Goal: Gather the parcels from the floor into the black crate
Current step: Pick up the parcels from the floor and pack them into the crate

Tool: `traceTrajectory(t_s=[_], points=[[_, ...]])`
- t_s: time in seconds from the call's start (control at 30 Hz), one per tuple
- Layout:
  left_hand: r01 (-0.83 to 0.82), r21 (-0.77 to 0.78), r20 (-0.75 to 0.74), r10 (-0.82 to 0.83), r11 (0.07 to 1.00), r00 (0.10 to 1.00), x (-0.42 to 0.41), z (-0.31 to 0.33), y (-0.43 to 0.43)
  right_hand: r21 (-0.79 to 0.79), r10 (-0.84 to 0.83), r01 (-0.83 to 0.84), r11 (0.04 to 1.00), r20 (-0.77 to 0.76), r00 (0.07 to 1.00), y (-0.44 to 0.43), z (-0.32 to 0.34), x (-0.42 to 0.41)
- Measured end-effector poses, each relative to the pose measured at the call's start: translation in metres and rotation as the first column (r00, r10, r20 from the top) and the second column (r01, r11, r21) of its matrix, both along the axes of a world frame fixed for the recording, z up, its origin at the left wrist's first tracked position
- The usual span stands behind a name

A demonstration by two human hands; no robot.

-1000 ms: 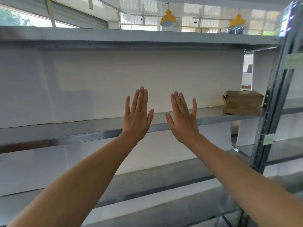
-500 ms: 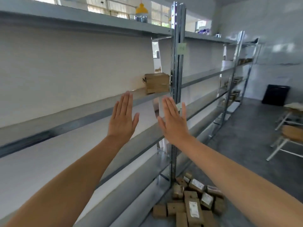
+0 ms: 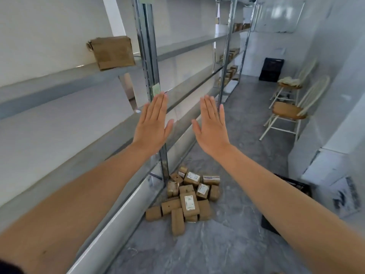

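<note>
Left hand (image 3: pixel 152 125) flat — parcels (image 3: pixel 188 201) at mixed angles

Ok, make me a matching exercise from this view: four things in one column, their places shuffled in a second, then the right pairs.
Things
1. parcels
2. cardboard box
3. nearer chair
4. near black crate

Places
a. on a shelf, upper left
b. by the right wall
c. heaped on the floor, centre
d. low at the right, partly hidden

Pairs: 1-c, 2-a, 3-b, 4-d
</note>
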State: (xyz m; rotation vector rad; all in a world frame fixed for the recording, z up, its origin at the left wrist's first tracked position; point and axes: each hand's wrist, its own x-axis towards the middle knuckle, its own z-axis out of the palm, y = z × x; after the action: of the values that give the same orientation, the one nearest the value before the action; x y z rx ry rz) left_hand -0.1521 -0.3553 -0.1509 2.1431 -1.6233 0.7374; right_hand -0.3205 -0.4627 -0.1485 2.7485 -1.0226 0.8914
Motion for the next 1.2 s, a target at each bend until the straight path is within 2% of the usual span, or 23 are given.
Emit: traceTrajectory(t_s=[0.3, 0.7, 1.0, 1.2], points=[[0.065, 0.085, -0.105, -0.056, 0.994, 0.993, -0.047, -0.042, -0.141, 0.116, -0.054, 0.053, 0.992, 0.007, 0.999, -0.134, -0.028, -0.044], [0.036, 0.284, -0.285, 0.049, 0.958, 0.957, -0.018, -0.152, -0.201, 0.400, -0.002, 0.076, 0.913, -0.181, 0.984, -0.197, -0.152, -0.029], [-0.061, 0.411, -0.426, 0.251, 0.910, 0.869, 0.061, -0.255, -0.215, 0.544, 0.176, 0.011, 0.839, -0.292, 0.940, -0.225, -0.244, 0.065], [-0.097, 0.525, -0.485, 0.390, 0.846, 0.783, 0.117, -0.347, -0.211, 0.693, 0.381, -0.045, 0.720, -0.339, 0.860, -0.220, -0.339, 0.127]])
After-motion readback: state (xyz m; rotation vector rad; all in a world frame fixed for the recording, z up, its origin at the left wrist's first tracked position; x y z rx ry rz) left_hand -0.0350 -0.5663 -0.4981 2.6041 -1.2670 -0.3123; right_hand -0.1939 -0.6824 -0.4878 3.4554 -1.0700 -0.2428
